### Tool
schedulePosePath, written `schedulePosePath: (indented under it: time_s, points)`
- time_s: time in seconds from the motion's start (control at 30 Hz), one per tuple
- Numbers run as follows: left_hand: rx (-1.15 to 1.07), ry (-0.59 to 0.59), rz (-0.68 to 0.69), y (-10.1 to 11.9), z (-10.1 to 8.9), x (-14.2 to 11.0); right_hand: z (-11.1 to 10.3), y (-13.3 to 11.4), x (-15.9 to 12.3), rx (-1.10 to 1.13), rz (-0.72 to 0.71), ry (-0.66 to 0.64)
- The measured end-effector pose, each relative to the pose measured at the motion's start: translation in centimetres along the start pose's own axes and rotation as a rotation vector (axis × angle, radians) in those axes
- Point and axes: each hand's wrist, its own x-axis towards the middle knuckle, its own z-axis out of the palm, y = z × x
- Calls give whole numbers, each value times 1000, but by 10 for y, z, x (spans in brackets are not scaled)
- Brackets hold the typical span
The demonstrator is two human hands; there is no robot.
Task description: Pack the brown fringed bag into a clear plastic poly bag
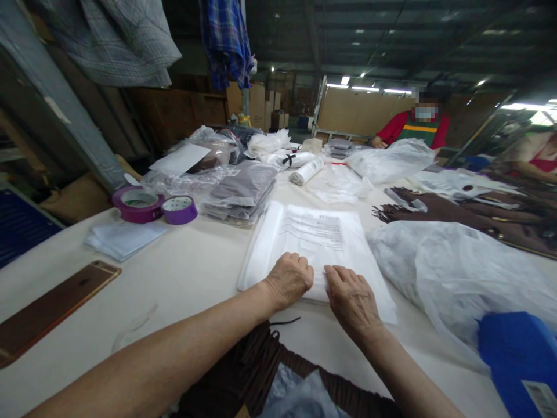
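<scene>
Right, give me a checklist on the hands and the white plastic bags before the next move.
1. Left hand and right hand both at the bags' near end: ok.
2. White plastic bags lying on the table: ok.
3. Printed text mostly uncovered by the hands: ok.
4. Phone apart from the bags: ok.
5. Top bag's layers separated: cannot tell.

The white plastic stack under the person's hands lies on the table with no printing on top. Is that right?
Not quite: the head view shows dark printing on top of the white plastic stack. It does lie on the table, under the left hand and right hand.
</scene>
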Motion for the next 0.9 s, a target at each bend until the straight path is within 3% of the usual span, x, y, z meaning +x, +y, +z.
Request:
schedulePosePath:
  time_s: [0.1, 0.23, 0.4, 0.47, 0.57, 0.63, 0.7, 0.8, 0.9]
  points:
    - [23, 6, -74, -15, -1, -16, 0, 22, -20, -74, 27, -14]
    - [6, 37, -295, -50, 6, -42, -7, 51, -61, -146, 38, -2]
    - [-138, 120, -602, -77, 20, -71, -9, 58, -100, -114, 172, 69]
    - [-235, 174, -699, -78, 21, -77, -10, 54, -106, -40, 267, 65]
    - [-430, 275, -828, -76, 18, -82, -16, 48, -104, 83, 531, -50]
    - [-608, 347, -908, -72, 16, -84, -23, 43, -99, 284, 762, -99]
    - [-833, 422, -983, -66, 18, -86, -30, 37, -94, 616, 1030, -65]
    - [-1226, 544, -1097, -56, 25, -87, -38, 26, -88, 1211, 1401, 160]
    - [-1599, 659, -1184, -50, 31, -86, -40, 20, -88, 1679, 1589, 332]
